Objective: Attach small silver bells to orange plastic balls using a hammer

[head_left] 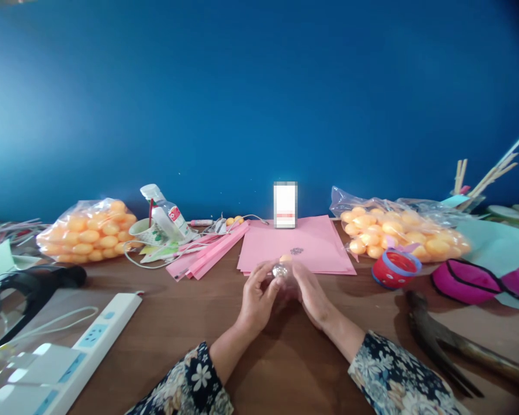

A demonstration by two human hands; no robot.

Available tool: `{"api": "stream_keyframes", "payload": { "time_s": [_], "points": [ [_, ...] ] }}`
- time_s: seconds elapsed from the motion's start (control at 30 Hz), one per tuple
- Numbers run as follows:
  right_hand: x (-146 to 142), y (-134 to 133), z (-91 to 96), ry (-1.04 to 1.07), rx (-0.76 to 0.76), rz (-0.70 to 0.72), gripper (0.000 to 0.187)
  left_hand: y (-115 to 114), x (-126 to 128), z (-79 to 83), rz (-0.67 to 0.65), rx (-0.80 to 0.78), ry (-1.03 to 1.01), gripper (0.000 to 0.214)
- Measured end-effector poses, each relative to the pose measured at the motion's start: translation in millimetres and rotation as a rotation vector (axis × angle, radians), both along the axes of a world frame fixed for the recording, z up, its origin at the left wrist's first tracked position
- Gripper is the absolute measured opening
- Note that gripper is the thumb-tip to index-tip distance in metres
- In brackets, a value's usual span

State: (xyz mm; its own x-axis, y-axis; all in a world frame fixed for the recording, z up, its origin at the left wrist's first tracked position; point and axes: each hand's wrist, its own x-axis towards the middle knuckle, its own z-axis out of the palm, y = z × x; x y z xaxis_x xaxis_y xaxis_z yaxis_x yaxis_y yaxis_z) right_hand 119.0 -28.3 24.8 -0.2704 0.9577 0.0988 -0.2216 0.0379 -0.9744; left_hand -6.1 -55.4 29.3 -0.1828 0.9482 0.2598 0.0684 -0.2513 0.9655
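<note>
My left hand and my right hand meet over the brown table, just in front of a stack of pink paper. Both pinch a small shiny, clear object between the fingertips; an orange ball seems to sit in or behind it, but I cannot make it out clearly. Both wrists come out of dark flowered sleeves. A small dark mark lies on the pink paper just beyond the fingers.
Bags of orange balls lie at the back left and back right. A spray bottle, pink paper strips, a red tape roll, magenta masks, a white power strip and a white box surround the hands.
</note>
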Motion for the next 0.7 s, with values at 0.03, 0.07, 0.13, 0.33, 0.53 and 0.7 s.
{"api": "stream_keyframes", "payload": {
  "time_s": [0.03, 0.07, 0.13, 0.33, 0.53, 0.7],
  "points": [
    [0.8, 0.6, 1.8, 0.024, 0.009, 0.020, 0.037, 1.1, -1.6, 0.3, 0.025, 0.027, 0.042, 0.031],
    [1.6, 1.3, 3.5, 0.048, 0.001, 0.054, 0.034, 2.1, -3.0, 0.4, 0.039, 0.044, 0.073, 0.031],
    [2.9, 2.7, 5.7, 0.068, -0.009, 0.101, 0.031, 3.2, -5.0, -0.2, 0.047, 0.059, 0.118, 0.032],
    [4.2, 5.0, 3.4, 0.082, -0.010, 0.099, 0.027, 2.1, -4.8, -1.6, 0.037, 0.089, 0.238, 0.031],
    [2.5, 3.4, 2.9, 0.060, 0.022, 0.050, 0.034, -0.2, -0.8, -0.2, 0.000, -0.035, -0.003, 0.040],
    [3.0, 4.1, 2.3, 0.024, 0.089, -0.012, 0.032, -0.3, -0.1, -0.3, 0.016, -0.115, -0.154, 0.042]
  ]
}}
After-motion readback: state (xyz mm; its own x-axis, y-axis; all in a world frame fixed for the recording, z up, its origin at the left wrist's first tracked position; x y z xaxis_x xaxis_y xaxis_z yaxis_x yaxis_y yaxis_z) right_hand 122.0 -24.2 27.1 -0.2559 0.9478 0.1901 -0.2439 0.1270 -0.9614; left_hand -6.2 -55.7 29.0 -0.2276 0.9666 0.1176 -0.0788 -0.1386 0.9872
